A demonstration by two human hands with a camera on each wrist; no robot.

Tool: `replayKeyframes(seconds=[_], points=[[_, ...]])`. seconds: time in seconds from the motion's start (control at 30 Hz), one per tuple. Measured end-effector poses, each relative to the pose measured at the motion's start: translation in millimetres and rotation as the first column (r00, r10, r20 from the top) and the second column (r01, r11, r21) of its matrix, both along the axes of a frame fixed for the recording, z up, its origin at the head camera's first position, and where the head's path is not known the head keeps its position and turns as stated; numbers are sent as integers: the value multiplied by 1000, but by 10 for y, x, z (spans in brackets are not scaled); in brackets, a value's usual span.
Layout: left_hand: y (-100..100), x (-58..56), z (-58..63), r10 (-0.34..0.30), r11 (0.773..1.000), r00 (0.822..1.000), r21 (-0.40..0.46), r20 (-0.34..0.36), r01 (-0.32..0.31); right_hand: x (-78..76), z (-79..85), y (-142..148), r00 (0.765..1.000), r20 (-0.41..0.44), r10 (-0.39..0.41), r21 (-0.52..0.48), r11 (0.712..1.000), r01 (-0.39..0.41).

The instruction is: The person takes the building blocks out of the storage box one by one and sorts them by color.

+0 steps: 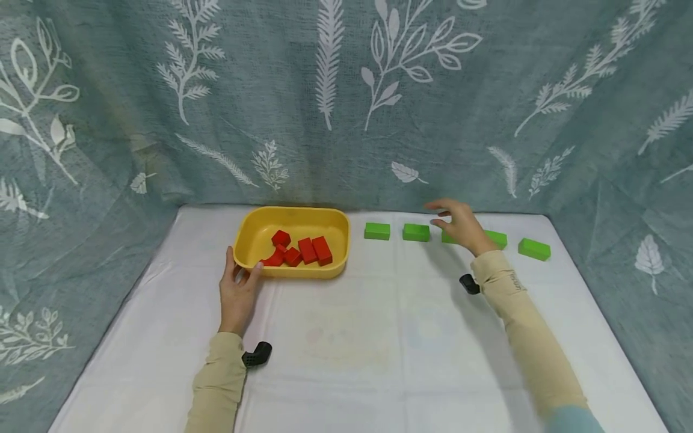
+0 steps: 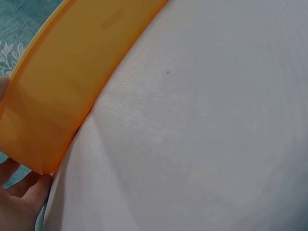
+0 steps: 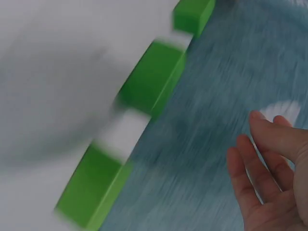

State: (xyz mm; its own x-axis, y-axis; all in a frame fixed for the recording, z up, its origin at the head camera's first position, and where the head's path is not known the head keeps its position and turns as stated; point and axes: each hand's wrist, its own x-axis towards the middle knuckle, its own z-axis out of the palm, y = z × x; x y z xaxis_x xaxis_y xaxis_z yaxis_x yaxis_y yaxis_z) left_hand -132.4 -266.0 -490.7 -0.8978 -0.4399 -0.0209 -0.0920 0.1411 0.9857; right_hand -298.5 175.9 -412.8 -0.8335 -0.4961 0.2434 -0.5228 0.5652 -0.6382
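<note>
Yellow and oblong, a tray (image 1: 292,273) is standing near the far edge of the white cloth (image 1: 346,349), with several red blocks (image 1: 322,251) lying inside. The left hand (image 1: 237,300) is gripping its near left corner, thumb at the rim and fingers along the outer side. Rightward, five green rectangular blocks (image 1: 416,233) are lying in a row. Over the row's middle the right hand (image 1: 460,225) is hovering, fingers loosely curved, well apart from the thumb, holding nothing. Behind, a leaf-patterned curtain (image 1: 281,90) is hanging.
</note>
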Motion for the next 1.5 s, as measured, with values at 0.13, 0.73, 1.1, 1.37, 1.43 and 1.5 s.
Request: replayKeyframes(seconds=[0.13,0.73,1.1,1.37,1.43,1.5], points=[[-1,1,-18,-13,1000,999,0,-31,13,-40,2,-346,998,4,62,11,998,-62],[-28,-6,-22,-6,1000,1000,-5,-25,6,137,-50,-2012,923,119,366,168,908,-383],[-45,13,-30,-16,1000,999,-21,-35,16,136,-227,-2344,913,100,396,421,814,-399],[-64,15,-40,-3,1000,999,-21,-43,2,147,-254,-2316,910,114,399,465,788,-404],[-59,12,-39,-7,1000,999,-11,-45,6,151,-254,-2307,908,120,403,460,788,-410],[-52,8,-37,-3,1000,999,-9,-42,3,152,-254,-2296,904,120,411,459,784,-418]])
